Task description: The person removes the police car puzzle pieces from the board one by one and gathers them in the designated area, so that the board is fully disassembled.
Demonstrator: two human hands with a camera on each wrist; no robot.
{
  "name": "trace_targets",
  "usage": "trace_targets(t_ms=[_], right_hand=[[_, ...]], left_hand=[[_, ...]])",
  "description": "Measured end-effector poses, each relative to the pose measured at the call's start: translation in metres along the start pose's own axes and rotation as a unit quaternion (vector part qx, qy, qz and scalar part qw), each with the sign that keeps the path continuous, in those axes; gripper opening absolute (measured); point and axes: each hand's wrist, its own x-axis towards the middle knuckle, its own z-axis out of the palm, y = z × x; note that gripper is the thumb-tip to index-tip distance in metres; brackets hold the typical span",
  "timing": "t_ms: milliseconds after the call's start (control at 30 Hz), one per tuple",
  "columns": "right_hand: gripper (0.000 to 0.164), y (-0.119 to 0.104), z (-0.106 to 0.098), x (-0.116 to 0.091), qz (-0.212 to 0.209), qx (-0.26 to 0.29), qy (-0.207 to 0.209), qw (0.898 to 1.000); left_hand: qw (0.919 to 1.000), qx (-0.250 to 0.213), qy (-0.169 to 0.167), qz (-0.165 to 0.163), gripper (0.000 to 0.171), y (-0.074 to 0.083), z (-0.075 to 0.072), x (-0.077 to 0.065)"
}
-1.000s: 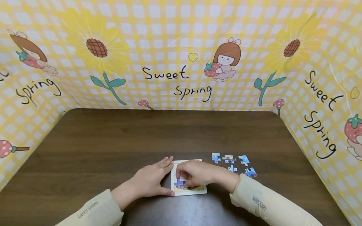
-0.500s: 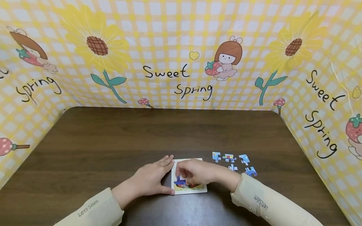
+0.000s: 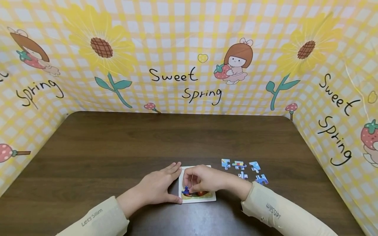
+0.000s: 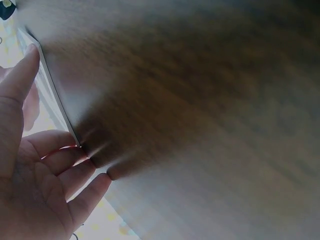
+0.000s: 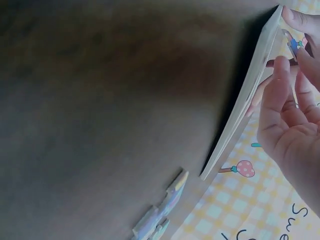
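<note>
A small jigsaw board (image 3: 203, 201) with a white frame lies on the table; red and yellow picture parts show along its near side. My left hand (image 3: 157, 186) lies along its left edge, thumb at the near corner and fingertips at the far one. In the left wrist view, the fingers (image 4: 82, 197) of that hand are nearly straight against the board's side. Over the board, my right hand (image 3: 205, 178) pinches a blue puzzle piece (image 3: 186, 190) between thumb and fingertips, low at the left side. That hand covers much of the board's middle.
Right of the board lie several loose puzzle pieces (image 3: 239, 165), mostly blue and white, partly near the right sleeve (image 3: 265, 203). A yellow checked cloth (image 3: 177, 39) rises around the back and sides of the dark wooden table (image 3: 133, 141).
In my right hand, the blue puzzle piece has tilted and turned over the board's left part, and the thumb has shifted slightly left. The left hand has stayed at the board's edge.
</note>
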Motion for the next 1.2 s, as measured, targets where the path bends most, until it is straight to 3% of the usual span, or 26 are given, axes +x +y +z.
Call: trace_targets(t_ms=[200, 567, 1200], right_hand=[[0.012, 0.000, 0.001, 0.000, -0.007, 0.022, -0.002, 1.000], [0.012, 0.003, -0.015, -0.011, -0.018, 0.011, 0.040, 0.999], [0.010, 0.030, -0.027, -0.065, 0.003, 0.034, 0.085, 0.996]], left_hand=[[1.0000, 0.001, -0.002, -0.002, 0.100, 0.000, 0.000, 0.000], [0.9999, -0.003, -0.015, -0.006, 0.101, 0.000, -0.001, 0.001], [1.0000, 0.004, -0.007, -0.001, 0.100, 0.001, 0.000, -0.001]])
